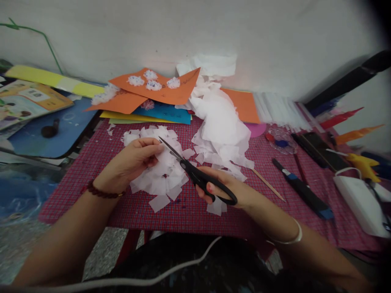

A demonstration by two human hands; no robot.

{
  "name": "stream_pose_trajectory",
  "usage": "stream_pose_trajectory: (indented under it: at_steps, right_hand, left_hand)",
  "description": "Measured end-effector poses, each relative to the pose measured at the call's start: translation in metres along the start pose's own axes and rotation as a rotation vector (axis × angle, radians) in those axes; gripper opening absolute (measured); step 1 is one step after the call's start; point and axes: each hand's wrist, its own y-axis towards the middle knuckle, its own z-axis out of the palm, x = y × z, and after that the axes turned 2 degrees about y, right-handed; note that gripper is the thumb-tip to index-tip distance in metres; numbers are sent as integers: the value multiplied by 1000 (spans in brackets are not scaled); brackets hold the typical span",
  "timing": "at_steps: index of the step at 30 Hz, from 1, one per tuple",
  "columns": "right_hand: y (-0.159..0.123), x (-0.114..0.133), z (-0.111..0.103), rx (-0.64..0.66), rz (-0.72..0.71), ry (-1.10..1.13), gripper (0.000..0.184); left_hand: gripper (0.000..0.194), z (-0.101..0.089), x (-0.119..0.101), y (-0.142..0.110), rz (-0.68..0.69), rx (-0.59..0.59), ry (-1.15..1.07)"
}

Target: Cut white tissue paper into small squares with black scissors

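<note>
My left hand [134,160] pinches a piece of white tissue paper [161,152] just above a heap of cut white paper squares [159,179] on the red checked cloth [91,171]. My right hand [226,188] grips black scissors [198,176] through the handles, and the blades are slightly apart and point up-left at the held paper. A bead bracelet circles my left wrist and a white bangle my right.
A crumpled pile of white tissue [221,122] lies behind. Orange sheets [159,87] bearing small white paper flowers lean against the wall over blue and yellow paper. Right of my hands lie a wooden stick [269,185], a black-and-blue tool [302,189], a glue gun [363,165] and a white box [360,201].
</note>
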Motion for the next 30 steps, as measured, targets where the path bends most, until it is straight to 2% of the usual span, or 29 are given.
stream_pose_trajectory:
  at_steps: [4,6,10,13,18,21,23,25,28,30]
  right_hand:
    - [-1,-3,1,-39,19,3,47]
    - [-1,-3,1,-26,16,3,47]
    - [0,-3,-3,109,-35,0,59]
    - [0,-9,-7,171,-80,20,60]
    - [-5,-18,-19,143,-132,86,59]
    - [-17,0,-33,117,-233,36,61]
    - [-29,22,-43,3,-272,10,66]
    - [-43,41,-53,-170,-276,-13,71]
    - [-56,56,-67,-361,-298,-51,71]
    - [-58,56,-74,-421,-286,-42,74]
  left_hand:
    - [21,1,-1,-1,-6,-18,17]
    - [21,1,-1,-2,-7,-20,30]
    - [22,-2,-1,-4,13,-5,69]
    - [20,-8,1,-3,37,-9,131]
    - [22,-18,1,0,179,-83,266]
    - [12,-22,-1,0,263,-193,465]
    - [10,-23,-2,-1,323,-303,638]
    - [18,-25,-2,-3,410,-370,749]
    - [31,-21,-5,-7,531,-387,806]
    - [28,-12,-10,-12,579,-386,858]
